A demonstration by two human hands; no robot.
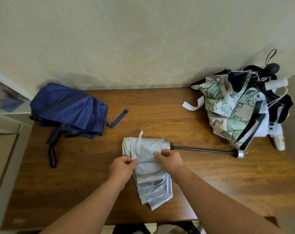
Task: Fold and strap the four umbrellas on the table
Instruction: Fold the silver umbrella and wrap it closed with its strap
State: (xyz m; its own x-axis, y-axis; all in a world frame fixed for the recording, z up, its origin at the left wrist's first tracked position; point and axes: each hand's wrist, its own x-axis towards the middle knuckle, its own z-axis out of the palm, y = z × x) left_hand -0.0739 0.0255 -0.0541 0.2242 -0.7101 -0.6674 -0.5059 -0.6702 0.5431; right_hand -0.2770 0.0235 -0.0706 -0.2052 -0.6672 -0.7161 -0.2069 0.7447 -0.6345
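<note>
A silver umbrella [150, 176] lies in the middle of the wooden table [227, 179], its canopy collapsed and its black shaft [202, 150] stretched out to the right. My left hand [122, 168] pinches a fold of its silver fabric. My right hand [170, 159] pinches the fabric close beside it. The umbrella's pale strap [140, 142] stands up loose just beyond my hands. A navy blue umbrella [70, 110] lies unfolded at the back left with its strap [119, 118] hanging loose. At the back right a floral green-and-white umbrella [231, 112] is heaped with a black-lined one [275, 98].
The table stands against a pale patterned wall [143, 39]. A white shelf unit [6, 98] is at the left edge. The blue umbrella's black handle and wrist cord [52, 149] reach toward the front left. A white handle [279, 141] pokes out of the right heap.
</note>
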